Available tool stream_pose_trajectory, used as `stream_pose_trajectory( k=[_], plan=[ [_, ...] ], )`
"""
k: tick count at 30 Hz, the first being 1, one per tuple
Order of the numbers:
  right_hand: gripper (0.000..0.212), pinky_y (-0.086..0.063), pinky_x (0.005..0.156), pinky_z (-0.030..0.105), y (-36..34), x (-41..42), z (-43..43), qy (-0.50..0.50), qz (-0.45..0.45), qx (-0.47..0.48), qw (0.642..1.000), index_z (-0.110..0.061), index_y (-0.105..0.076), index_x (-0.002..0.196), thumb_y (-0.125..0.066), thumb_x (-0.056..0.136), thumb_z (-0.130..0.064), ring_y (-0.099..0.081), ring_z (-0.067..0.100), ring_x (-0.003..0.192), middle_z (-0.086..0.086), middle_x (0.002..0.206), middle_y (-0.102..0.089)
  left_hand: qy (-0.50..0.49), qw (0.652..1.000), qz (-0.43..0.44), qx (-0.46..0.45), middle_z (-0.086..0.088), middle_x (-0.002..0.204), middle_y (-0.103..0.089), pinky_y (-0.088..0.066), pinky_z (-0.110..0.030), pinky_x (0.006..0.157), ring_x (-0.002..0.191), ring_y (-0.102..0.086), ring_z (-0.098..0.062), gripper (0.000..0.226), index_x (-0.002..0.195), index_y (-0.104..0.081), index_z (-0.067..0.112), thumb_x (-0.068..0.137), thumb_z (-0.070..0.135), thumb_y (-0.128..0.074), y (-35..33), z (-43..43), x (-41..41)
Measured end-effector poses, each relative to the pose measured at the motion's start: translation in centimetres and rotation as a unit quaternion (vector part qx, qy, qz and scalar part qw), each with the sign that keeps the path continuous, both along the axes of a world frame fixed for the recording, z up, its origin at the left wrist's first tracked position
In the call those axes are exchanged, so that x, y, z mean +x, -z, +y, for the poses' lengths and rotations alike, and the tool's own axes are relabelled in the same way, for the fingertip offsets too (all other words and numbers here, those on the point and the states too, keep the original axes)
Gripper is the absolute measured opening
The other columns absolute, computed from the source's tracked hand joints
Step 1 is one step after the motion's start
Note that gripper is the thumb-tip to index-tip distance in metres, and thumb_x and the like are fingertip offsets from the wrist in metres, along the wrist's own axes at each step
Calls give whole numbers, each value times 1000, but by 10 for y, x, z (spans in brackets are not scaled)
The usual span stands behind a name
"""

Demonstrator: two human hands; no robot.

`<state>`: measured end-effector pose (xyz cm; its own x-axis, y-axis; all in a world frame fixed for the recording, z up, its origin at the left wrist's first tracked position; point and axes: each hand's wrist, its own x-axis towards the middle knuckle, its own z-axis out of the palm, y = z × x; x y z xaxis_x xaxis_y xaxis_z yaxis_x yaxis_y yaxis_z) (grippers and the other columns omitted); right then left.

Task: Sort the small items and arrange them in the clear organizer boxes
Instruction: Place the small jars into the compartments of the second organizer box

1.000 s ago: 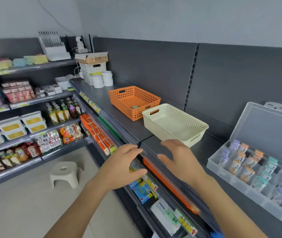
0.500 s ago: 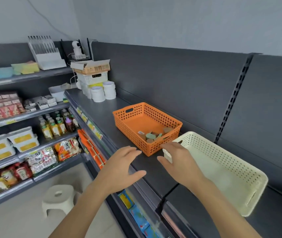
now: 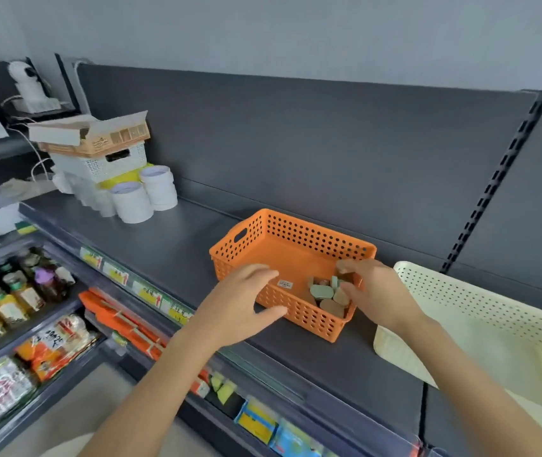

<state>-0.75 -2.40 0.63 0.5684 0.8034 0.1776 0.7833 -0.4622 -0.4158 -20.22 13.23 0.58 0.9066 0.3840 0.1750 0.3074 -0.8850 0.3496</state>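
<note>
My left grip [image 3: 241, 301] is spread wide at the lower left corner of the orange basket [image 3: 296, 249], mid-frame, holding nothing; my right grip [image 3: 378, 291] curls at the basket's right end, fingertips over the small items [image 3: 324, 293], and I cannot tell whether it has closed on anything. Those green and tan pieces lie heaped in the basket's lower right corner; it stands on the dark shelf [image 3: 170, 242], a cream basket [image 3: 480, 311] just beside it, frame right.
</note>
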Motion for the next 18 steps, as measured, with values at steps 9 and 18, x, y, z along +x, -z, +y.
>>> stream_pose_trajectory(
  k=[9,18],
  plan=[
    [24,-46,84,22,4,10,16,71,21,8,997,-18,-67,109,-52,91,-12,-57,15,104,-5,113,-62,107,994,15,-19,12,152,-29,-26,-19,103,134,-33,-5,54,144,-37,29,94,46,-49,2,30,74],
    [20,-47,83,34,1,37,25,121,15,63,991,-3,-65,104,-53,91,-12,-57,25,100,9,110,-63,242,955,163,-56,6,137,-50,-42,-30,98,122,-48,-15,63,136,-49,28,79,31,-75,10,14,143]
  ],
)
